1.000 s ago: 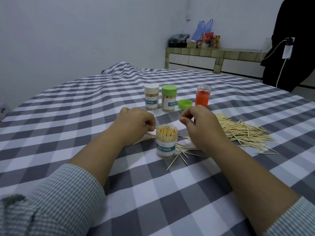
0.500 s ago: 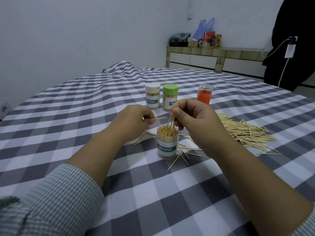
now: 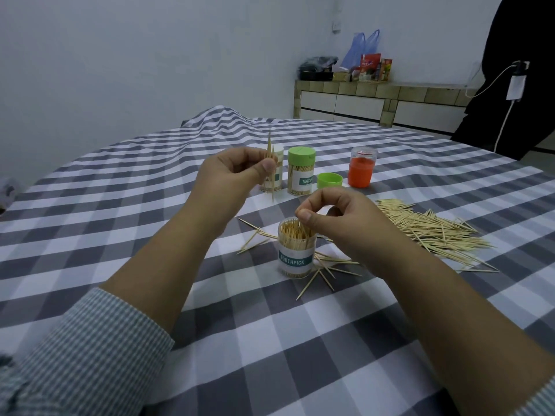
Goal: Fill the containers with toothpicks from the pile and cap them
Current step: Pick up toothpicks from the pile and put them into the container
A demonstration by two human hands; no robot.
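Observation:
An uncapped clear container (image 3: 296, 253) labelled TOOTHPICK stands full of toothpicks in front of me. My right hand (image 3: 339, 223) hovers over its mouth, thumb and forefinger pinching toothpicks at the rim. My left hand (image 3: 231, 175) is raised to the left and pinches a few upright toothpicks (image 3: 60, 154). The toothpick pile (image 3: 432, 232) lies to the right. Behind stand a white-capped container (image 3: 274, 178), partly hidden by my left hand, a green-capped container (image 3: 301, 171), a loose green cap (image 3: 329, 180) and an orange container (image 3: 362, 168).
Loose toothpicks (image 3: 318, 271) lie scattered around the open container on the checked tablecloth (image 3: 270, 340). A tiled counter (image 3: 375, 103) with bags stands at the back wall. A person in black (image 3: 516, 73) stands at the far right.
My left hand has risen from the table with a few toothpicks held upright. My right hand has come down onto the container's mouth. The view has tilted a little.

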